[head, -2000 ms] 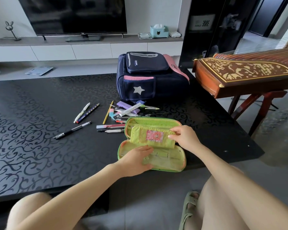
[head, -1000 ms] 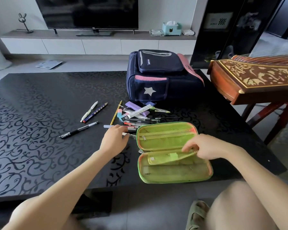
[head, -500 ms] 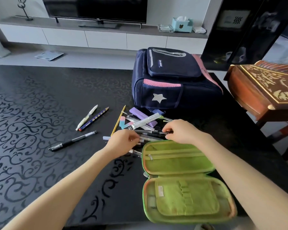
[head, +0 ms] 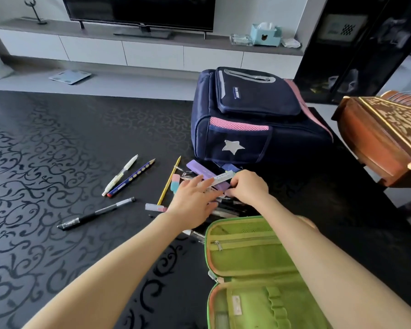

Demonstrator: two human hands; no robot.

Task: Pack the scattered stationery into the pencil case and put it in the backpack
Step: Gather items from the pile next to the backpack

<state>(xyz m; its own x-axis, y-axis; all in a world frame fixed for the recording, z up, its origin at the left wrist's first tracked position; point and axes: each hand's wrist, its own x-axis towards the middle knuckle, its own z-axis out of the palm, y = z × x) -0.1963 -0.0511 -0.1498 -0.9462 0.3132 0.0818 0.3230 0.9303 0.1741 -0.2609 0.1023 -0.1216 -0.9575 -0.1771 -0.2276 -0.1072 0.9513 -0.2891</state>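
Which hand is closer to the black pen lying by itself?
Left. The left hand is to the right of the black pen, not touching it; the right hand sits farther right, pinching the ruler.

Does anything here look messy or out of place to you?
Only the mess: a black pen, white pen and blue pencil lie strewn on the table, away from the heap of pens before the backpack, where the right hand pinches a ruler. The pencil case lies open. A bathroom scale sits on the floor.

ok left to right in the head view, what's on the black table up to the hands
black capped pen, white pen, navy dotted pencil, yellow pencil, left hand, right hand pinching a clear plastic ruler
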